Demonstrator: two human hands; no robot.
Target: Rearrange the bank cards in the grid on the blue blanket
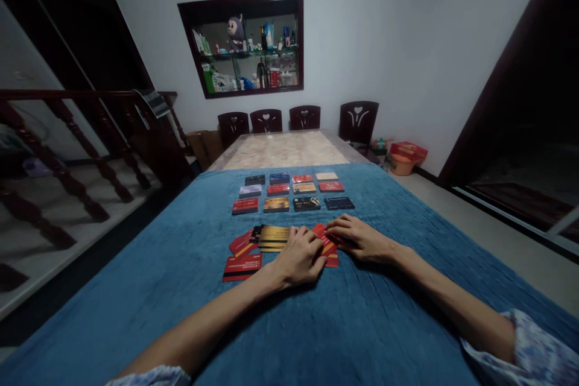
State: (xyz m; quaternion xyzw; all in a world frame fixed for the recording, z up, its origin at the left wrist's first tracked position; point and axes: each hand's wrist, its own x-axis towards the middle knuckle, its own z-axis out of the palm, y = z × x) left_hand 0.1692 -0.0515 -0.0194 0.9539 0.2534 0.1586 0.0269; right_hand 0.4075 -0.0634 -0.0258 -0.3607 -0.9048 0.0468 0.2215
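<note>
Loose cards lie in front of me on a blue cloth [181, 253]. My left hand [301, 258] lies palm down over them, its fingers bent together and its tips and thumb against a red card [326, 239]. My right hand [355, 235] grips that card's right edge, with its fingers close together and its thumb partly hidden. Gold cards with dark stripes [274, 235] stick out left of my left hand. Beside those are a tilted red card [243, 243] and a black card, partly covered. Nearer to me is a red card with a black stripe [242, 267].
Beyond my hands, several small card stacks stand in three rows, among them a gold stack [276, 204] and a black stack [306, 203]. Dark chairs [305, 117] line the table's far end. A wooden railing [81, 145] runs along the left.
</note>
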